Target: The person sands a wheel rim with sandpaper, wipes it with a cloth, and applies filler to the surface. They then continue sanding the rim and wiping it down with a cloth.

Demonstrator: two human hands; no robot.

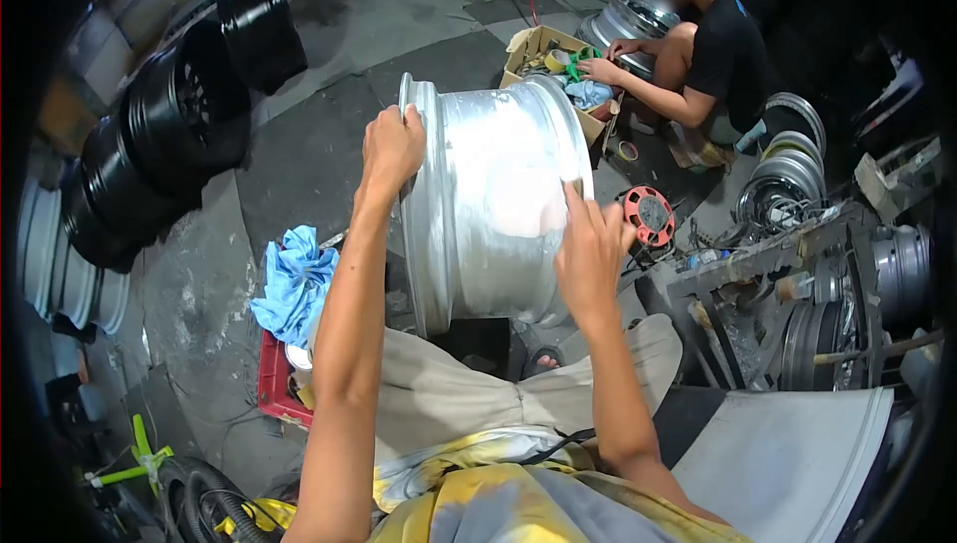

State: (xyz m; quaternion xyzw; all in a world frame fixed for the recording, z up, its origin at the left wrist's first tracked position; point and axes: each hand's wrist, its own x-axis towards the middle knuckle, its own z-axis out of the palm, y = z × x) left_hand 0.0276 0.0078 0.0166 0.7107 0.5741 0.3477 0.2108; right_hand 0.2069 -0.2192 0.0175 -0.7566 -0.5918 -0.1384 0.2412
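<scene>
A large silver wheel rim (478, 164) lies on its side in front of my knees, its barrel facing up toward me. My left hand (392, 149) is closed over the rim's left flange, near its top. On the right side, my right hand (590, 249) is at the right flange, with its index finger stretched along the edge and the other fingers partly bent and apart. The underside of the rim and what it rests on are mostly hidden.
Black rims (184, 94) stand at the left. A blue cloth (297, 284) lies over a red crate (279, 383). A co-worker (733, 54) crouches at the upper right beside a cardboard box (523, 49). A red reel (650, 216) sits right of my right hand.
</scene>
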